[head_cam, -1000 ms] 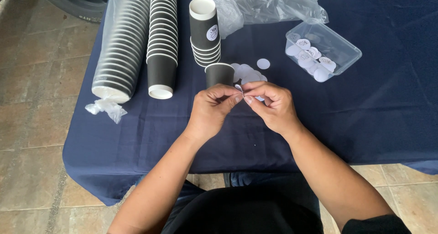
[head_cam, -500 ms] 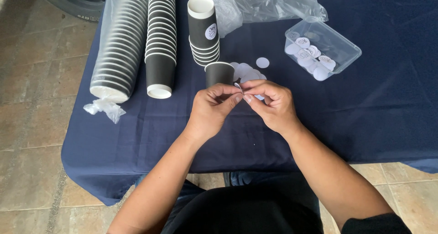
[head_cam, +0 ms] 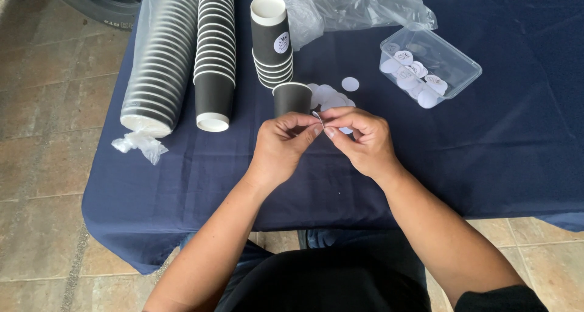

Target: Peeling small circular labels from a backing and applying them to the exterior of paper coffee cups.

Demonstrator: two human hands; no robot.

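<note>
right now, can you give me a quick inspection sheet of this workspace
surface: table under a dark blue cloth, hanging over the near edge
job's things: small round white sticker pinched between both hands; single black paper cup lying just behind them; loose white round stickers on the cloth
clutter: two long lying stacks of black ribbed paper cups, a short upright cup stack, clear plastic tub of stickers, crumpled clear plastic wrap
hands: left hand and right hand meet fingertip to fingertip on the sticker
cables: nothing seen
surroundings: tiled floor, dark tyre at the top left
</note>
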